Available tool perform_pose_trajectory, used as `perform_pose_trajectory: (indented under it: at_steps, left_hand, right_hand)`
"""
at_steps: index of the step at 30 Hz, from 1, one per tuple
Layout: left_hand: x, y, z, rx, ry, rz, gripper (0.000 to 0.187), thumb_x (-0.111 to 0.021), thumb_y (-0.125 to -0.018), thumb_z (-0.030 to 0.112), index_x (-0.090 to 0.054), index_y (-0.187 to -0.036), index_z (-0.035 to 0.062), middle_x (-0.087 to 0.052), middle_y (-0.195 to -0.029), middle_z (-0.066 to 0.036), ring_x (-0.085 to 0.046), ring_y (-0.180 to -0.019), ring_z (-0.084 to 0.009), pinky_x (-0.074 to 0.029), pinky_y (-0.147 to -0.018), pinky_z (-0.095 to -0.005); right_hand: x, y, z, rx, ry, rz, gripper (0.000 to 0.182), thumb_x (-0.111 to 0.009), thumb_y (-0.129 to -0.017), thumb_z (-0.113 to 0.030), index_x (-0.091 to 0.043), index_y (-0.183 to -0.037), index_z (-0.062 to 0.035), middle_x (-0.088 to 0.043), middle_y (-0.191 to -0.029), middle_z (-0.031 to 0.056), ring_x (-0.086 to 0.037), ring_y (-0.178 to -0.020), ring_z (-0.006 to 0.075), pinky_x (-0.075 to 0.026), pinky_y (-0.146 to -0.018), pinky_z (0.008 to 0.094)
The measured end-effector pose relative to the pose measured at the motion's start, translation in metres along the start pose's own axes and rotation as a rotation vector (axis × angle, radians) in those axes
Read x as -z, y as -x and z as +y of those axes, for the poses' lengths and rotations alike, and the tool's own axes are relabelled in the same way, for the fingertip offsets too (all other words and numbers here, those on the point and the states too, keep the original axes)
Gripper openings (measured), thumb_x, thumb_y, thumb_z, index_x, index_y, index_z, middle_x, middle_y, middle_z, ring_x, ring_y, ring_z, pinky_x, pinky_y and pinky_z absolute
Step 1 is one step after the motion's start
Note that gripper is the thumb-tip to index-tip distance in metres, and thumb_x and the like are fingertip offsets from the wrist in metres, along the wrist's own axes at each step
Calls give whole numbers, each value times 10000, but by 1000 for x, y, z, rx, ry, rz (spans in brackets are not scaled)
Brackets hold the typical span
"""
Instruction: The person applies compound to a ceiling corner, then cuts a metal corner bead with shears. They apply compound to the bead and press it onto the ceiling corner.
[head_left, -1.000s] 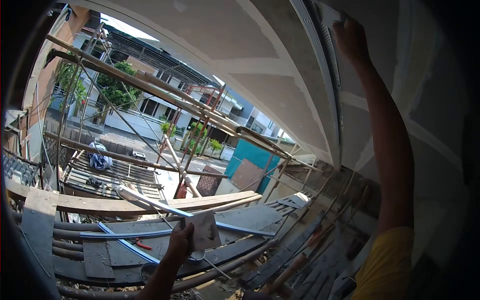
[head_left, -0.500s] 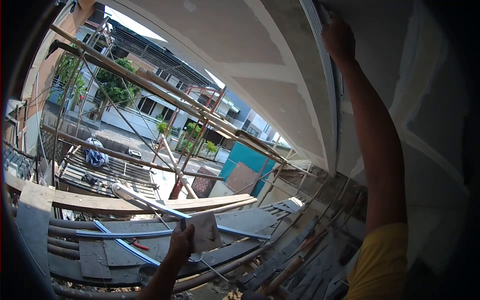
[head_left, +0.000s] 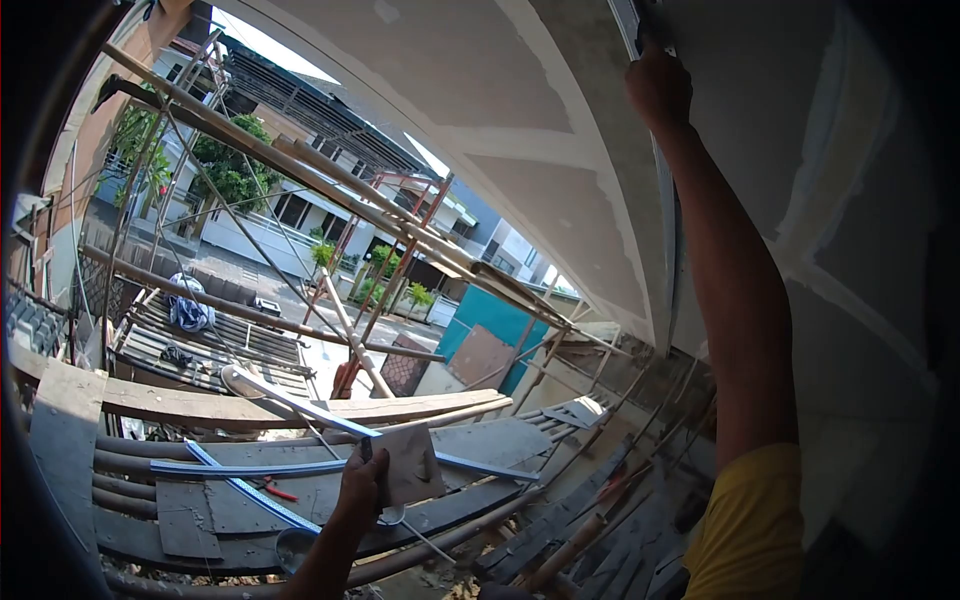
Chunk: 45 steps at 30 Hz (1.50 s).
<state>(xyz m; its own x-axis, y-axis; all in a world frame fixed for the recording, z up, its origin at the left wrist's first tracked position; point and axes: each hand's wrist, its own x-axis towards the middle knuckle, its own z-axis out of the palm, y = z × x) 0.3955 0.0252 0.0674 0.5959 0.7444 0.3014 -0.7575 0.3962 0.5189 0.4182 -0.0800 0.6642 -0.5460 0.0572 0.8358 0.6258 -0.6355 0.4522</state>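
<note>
Overhead, right hand (head_left: 657, 88) pinches perforated corner strip (head_left: 668, 215) at ceiling edge, thin, springy, best held near end; left hand (head_left: 360, 487) clasps flat, stiff plaster board (head_left: 408, 462) by near edge.

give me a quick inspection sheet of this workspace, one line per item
surface: scaffold deck of wooden planks laid over poles, high above a street
job's things: flat square board in the left hand; perforated metal strip running along the corner of the patched plaster ceiling
clutter: blue-edged strips, a red-handled tool and a round bowl-like item on the deck
grippers: left hand closed on the board; right hand raised and pressed to the strip at the ceiling, what it holds cannot be told
cables: nothing seen
surroundings: scaffold poles, houses, trees, a teal gate, cloth on a lower slatted platform
</note>
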Motion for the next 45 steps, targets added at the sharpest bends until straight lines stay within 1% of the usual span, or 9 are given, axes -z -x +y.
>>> perform_pose_trajectory:
  at_steps: [5,10,15,17,22,35,39,42,45]
  left_hand:
    - [-7,3,-2,12,14,3,273,-467,-986,123,-456,-1222,-15,-600,-1045,-132,-650,-907,-233,-582,-799,-376]
    - [-26,12,11,89,193,-12,247,-479,-984,142,-477,-1188,4,-605,-991,-100,-645,-816,-184,-574,-708,-330]
    - [-42,25,14,175,320,-111,277,-473,-990,150,-457,-1232,16,-607,-1043,-120,-649,-897,-207,-565,-803,-359]
    - [-50,33,12,142,427,-136,305,-479,-988,134,-435,-1267,18,-596,-1110,-131,-640,-976,-227,-550,-857,-371]
    - [-37,21,1,-35,260,-103,354,-502,-987,132,-411,-1319,50,-591,-1151,-120,-638,-988,-204,-566,-813,-334]
    - [-49,12,-28,-532,-668,158,364,-522,-993,223,-431,-1237,-30,-575,-1069,-171,-570,-963,-222,-473,-832,-353]
    - [-45,8,-19,-542,-430,182,361,-516,-1002,238,-432,-1240,-21,-562,-1061,-125,-550,-964,-189,-466,-841,-334]
    - [-40,5,-9,-637,-337,262,346,-510,-1010,244,-439,-1235,-7,-544,-1077,-95,-536,-976,-162,-465,-849,-316]
    - [-35,5,-4,-591,-244,246,315,-510,-1011,233,-448,-1222,6,-538,-1091,-93,-528,-997,-151,-452,-882,-293]
  right_hand:
    - [24,45,-3,183,-56,29,425,-525,-872,-119,-568,-1294,-102,-679,-881,220,-677,-800,372,-548,-729,460]
    - [89,190,-56,451,-711,-241,664,-550,-773,108,-461,-1399,-97,-594,-1233,194,-637,-1063,294,-554,-876,407]
    - [118,348,-82,901,-1099,-536,504,-601,-895,-119,-479,-1383,-89,-470,-1413,150,-490,-1297,296,-459,-1067,403]
    - [122,383,-83,790,-1150,-643,507,-612,-885,-124,-489,-1377,-106,-470,-1413,149,-491,-1296,293,-450,-1074,411]
    - [73,406,-24,1012,-796,-726,339,-567,-907,-175,-604,-1241,-128,-564,-1316,122,-522,-1270,285,-401,-1097,447]
    - [107,419,-39,1080,-871,-734,299,-554,-911,-264,-634,-1186,-181,-581,-1246,50,-501,-1277,243,-381,-1097,511]
    - [85,398,-4,1042,-768,-771,283,-605,-864,-187,-653,-1142,-162,-644,-1151,62,-575,-1191,250,-455,-1034,452]
    - [48,335,40,557,-775,-752,372,-590,-832,43,-656,-1168,-103,-665,-1163,127,-626,-1129,272,-507,-979,396]
    - [29,245,78,-6,-718,-600,333,-480,-944,-21,-609,-1251,-47,-683,-1094,177,-671,-1018,289,-508,-869,345]
